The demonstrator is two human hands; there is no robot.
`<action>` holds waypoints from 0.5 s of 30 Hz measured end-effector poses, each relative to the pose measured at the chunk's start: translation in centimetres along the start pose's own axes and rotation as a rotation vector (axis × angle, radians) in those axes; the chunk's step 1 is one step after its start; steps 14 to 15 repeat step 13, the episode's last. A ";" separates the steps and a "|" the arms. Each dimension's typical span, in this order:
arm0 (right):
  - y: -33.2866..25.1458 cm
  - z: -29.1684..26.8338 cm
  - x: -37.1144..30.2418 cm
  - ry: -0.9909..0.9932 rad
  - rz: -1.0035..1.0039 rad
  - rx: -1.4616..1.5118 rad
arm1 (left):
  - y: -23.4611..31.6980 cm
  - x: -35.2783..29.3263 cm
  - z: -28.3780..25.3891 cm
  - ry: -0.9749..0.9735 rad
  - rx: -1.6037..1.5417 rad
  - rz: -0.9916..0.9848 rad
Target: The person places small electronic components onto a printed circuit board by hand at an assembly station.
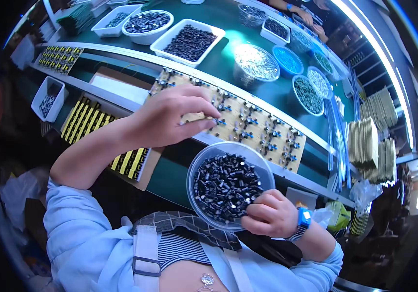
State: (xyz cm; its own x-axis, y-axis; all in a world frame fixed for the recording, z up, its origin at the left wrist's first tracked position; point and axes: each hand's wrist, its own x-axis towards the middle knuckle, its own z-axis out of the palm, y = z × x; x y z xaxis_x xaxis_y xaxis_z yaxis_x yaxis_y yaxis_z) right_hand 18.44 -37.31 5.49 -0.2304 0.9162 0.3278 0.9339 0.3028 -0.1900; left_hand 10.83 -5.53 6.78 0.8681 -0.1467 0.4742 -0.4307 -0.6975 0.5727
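Observation:
My left hand (pixel 182 117) is over a tan circuit board panel (pixel 253 129), its thumb and forefinger pinched close above the parts there. What lies between those fingertips is too small to make out. Rows of small black and blue components stand on the panel. A clear round tub (pixel 268 175) full of small black cylindrical capacitors (pixel 226 182) sits close to my body, by the bench's near edge. My right hand (pixel 272 214) reaches over the tub's right rim, fingers curled together at the capacitors; their tips are partly hidden.
Beyond the rail (pixel 136 54) stand a white tray of black parts (pixel 189 41), a white bowl (pixel 148 24) and several tubs, one with silvery parts (pixel 256 61). Yellow-black strips (pixel 87 119) lie left. Stacked boards (pixel 363 143) stand right. Another person's hands (pixel 306 18) show at the far side.

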 end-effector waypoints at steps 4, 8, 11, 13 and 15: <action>2.4 -4.1 2.6 0.142 0.011 -0.010 | -1.0 -3.7 -3.6 0.164 -0.008 -0.123; 9.1 -5.9 6.4 0.424 0.203 -0.089 | -2.2 -7.6 -7.0 0.304 0.062 -0.332; 17.8 -6.7 10.7 0.421 0.224 -0.347 | -3.2 -11.5 -9.1 0.450 0.139 -0.494; 24.7 -6.5 13.1 0.405 0.213 -0.294 | -4.9 -14.3 -9.8 0.523 0.222 -0.498; 24.7 -6.5 13.1 0.405 0.213 -0.294 | -4.9 -14.3 -9.8 0.523 0.222 -0.498</action>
